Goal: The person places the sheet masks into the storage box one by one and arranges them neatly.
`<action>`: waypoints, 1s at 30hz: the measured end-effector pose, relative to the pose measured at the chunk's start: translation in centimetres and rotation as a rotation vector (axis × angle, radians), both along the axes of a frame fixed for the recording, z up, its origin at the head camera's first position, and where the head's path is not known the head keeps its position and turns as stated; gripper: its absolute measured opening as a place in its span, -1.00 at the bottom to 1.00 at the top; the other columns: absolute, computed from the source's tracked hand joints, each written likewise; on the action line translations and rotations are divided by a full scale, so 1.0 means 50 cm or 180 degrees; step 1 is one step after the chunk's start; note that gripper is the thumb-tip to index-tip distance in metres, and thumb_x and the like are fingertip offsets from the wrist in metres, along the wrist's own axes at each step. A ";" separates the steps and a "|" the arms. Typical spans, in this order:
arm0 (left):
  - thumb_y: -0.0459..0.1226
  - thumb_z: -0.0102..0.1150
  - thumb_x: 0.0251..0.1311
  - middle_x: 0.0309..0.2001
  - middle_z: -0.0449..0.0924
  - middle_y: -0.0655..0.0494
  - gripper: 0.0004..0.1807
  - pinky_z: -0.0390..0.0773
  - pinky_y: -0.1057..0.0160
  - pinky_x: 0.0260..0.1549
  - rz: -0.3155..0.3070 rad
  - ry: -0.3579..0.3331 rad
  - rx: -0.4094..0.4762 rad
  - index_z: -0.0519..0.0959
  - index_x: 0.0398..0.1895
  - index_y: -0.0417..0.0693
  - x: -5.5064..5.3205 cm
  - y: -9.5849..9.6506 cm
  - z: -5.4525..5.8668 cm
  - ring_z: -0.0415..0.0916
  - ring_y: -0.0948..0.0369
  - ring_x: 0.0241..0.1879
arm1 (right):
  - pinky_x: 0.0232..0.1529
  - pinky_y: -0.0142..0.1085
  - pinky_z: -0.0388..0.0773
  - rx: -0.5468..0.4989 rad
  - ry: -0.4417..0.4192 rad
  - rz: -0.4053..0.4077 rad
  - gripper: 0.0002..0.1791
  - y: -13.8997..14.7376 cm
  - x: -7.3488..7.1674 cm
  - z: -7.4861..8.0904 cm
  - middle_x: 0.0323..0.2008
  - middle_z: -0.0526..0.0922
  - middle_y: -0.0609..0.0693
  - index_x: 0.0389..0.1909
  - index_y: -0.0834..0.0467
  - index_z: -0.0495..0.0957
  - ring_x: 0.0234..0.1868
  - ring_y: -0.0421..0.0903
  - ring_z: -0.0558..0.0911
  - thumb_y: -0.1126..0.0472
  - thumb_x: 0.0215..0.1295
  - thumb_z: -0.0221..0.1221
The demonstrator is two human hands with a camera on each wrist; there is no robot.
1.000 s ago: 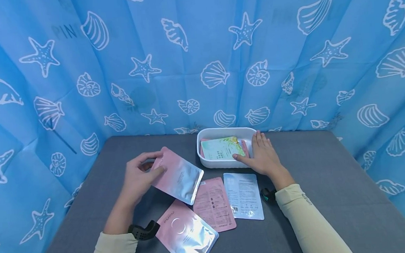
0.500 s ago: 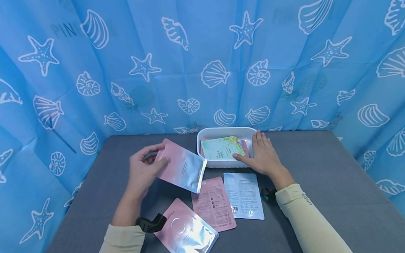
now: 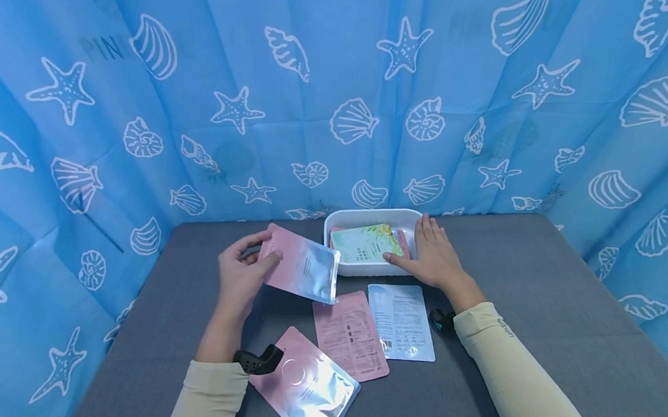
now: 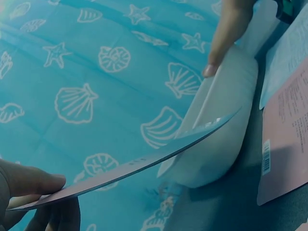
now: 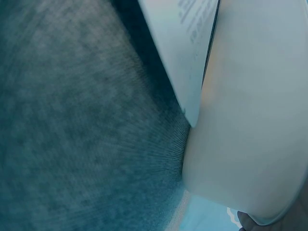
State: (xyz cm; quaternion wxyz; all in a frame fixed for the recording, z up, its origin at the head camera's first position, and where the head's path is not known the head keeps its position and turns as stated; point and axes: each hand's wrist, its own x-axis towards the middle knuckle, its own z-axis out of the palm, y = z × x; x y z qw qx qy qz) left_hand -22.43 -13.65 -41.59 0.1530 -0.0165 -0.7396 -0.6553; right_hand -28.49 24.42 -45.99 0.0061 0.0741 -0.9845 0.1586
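Note:
A pink-to-silver foil sachet is pinched at its upper left edge by my left hand, thumb on top and fingers beneath. It hangs tilted above the table, its right corner close to the white plastic tray. The left wrist view catches this sachet nearly edge-on. Across the tray's right end lies my right hand, fingers straight along the rim and thumb reaching over the front rim. A green-and-white floral sachet lies in the tray over something pink, mostly hidden.
Before the tray lie a pink sachet with printed text, a pale blue sachet, and a pink-silver sachet with a crescent. A blue shell-patterned curtain hangs behind the grey table.
My left hand has moved away from me and slightly right, bringing the held sachet up toward the tray's left front corner. The right hand and the tray have stayed put.

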 end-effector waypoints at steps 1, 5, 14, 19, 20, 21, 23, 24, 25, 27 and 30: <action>-0.38 0.42 0.30 0.22 0.62 -0.06 -0.56 0.74 0.41 -0.14 0.0023 -0.0017 0.0012 0.67 0.25 -0.10 -0.001 0.001 -0.001 0.71 0.13 -0.07 | 0.70 0.21 -0.30 -0.0004 -0.0004 0.0001 0.43 0.000 -0.001 0.000 0.70 -0.33 0.37 0.66 0.45 -0.28 0.73 0.34 -0.27 -0.62 0.30 0.04; -0.38 0.41 0.31 0.21 0.60 -0.06 -0.55 0.73 0.43 -0.13 0.0083 -0.0080 0.0095 0.66 0.27 -0.11 -0.007 0.007 -0.003 0.70 0.11 -0.05 | 0.70 0.21 -0.30 -0.0004 -0.0009 0.0005 0.44 0.001 -0.002 -0.001 0.70 -0.33 0.37 0.66 0.45 -0.28 0.73 0.34 -0.28 -0.62 0.30 0.04; -0.32 0.41 0.34 0.22 0.57 -0.04 -0.56 0.70 0.46 -0.11 0.0192 -0.0197 0.0171 0.65 0.28 -0.07 -0.011 0.016 -0.009 0.64 0.07 -0.02 | 0.70 0.22 -0.30 -0.0004 0.0032 0.0007 0.43 0.001 -0.002 -0.003 0.70 -0.31 0.37 0.65 0.46 -0.25 0.73 0.35 -0.24 -0.62 0.30 0.03; -0.30 0.42 0.34 0.23 0.57 -0.04 -0.55 0.70 0.47 -0.10 0.0204 -0.0250 0.0240 0.64 0.29 -0.08 -0.013 0.025 -0.011 0.66 0.08 -0.01 | 0.70 0.22 -0.30 -0.0001 0.0022 0.0006 0.43 0.000 -0.003 -0.003 0.70 -0.32 0.37 0.65 0.46 -0.25 0.72 0.35 -0.24 -0.63 0.29 0.04; -0.30 0.41 0.34 0.24 0.57 -0.05 -0.54 0.70 0.47 -0.10 0.0207 -0.0260 0.0244 0.64 0.30 -0.08 -0.014 0.027 -0.012 0.66 0.09 -0.02 | 0.70 0.22 -0.30 -0.0007 0.0018 0.0003 0.43 0.000 -0.003 -0.003 0.70 -0.32 0.37 0.66 0.45 -0.26 0.73 0.35 -0.24 -0.62 0.29 0.04; -0.30 0.41 0.34 0.24 0.57 -0.05 -0.54 0.70 0.47 -0.11 0.0211 -0.0268 0.0252 0.64 0.30 -0.08 -0.016 0.029 -0.013 0.66 0.09 -0.03 | 0.70 0.21 -0.30 -0.0006 0.0012 -0.0001 0.43 0.001 -0.003 -0.003 0.70 -0.33 0.36 0.66 0.45 -0.26 0.73 0.34 -0.24 -0.62 0.29 0.04; -0.29 0.41 0.35 0.24 0.56 -0.05 -0.54 0.70 0.47 -0.11 0.0217 -0.0287 0.0272 0.64 0.30 -0.07 -0.018 0.033 -0.013 0.66 0.11 -0.05 | 0.70 0.21 -0.30 -0.0005 0.0006 -0.0009 0.43 0.001 -0.003 -0.003 0.71 -0.32 0.36 0.66 0.45 -0.26 0.73 0.34 -0.25 -0.62 0.30 0.04; -0.29 0.40 0.35 0.24 0.56 -0.05 -0.54 0.70 0.47 -0.11 0.0222 -0.0301 0.0278 0.63 0.30 -0.07 -0.019 0.035 -0.013 0.66 0.12 -0.06 | 0.70 0.21 -0.29 -0.0008 0.0003 -0.0014 0.43 0.001 -0.002 -0.003 0.71 -0.32 0.35 0.66 0.44 -0.26 0.73 0.33 -0.25 -0.61 0.30 0.05; -0.29 0.40 0.35 0.24 0.56 -0.05 -0.54 0.70 0.48 -0.11 0.0222 -0.0310 0.0282 0.63 0.30 -0.06 -0.019 0.037 -0.013 0.66 0.13 -0.06 | 0.70 0.21 -0.29 -0.0016 0.0000 -0.0014 0.43 0.001 -0.002 -0.003 0.71 -0.33 0.36 0.66 0.45 -0.26 0.73 0.34 -0.25 -0.61 0.30 0.05; -0.29 0.39 0.35 0.24 0.55 -0.05 -0.54 0.70 0.47 -0.11 0.0207 -0.0311 0.0292 0.63 0.30 -0.06 -0.020 0.041 -0.011 0.66 0.15 -0.06 | 0.70 0.22 -0.28 -0.0018 0.0005 -0.0014 0.42 0.000 -0.001 -0.002 0.71 -0.32 0.36 0.66 0.45 -0.26 0.73 0.34 -0.24 -0.61 0.30 0.05; -0.31 0.38 0.36 0.23 0.53 -0.06 -0.54 0.69 0.48 -0.10 0.0158 -0.0285 0.0313 0.62 0.31 -0.07 -0.021 0.046 -0.009 0.65 0.17 -0.07 | 0.70 0.22 -0.28 -0.0040 0.0009 -0.0015 0.42 -0.001 0.001 0.000 0.70 -0.31 0.37 0.66 0.45 -0.25 0.73 0.35 -0.24 -0.60 0.30 0.06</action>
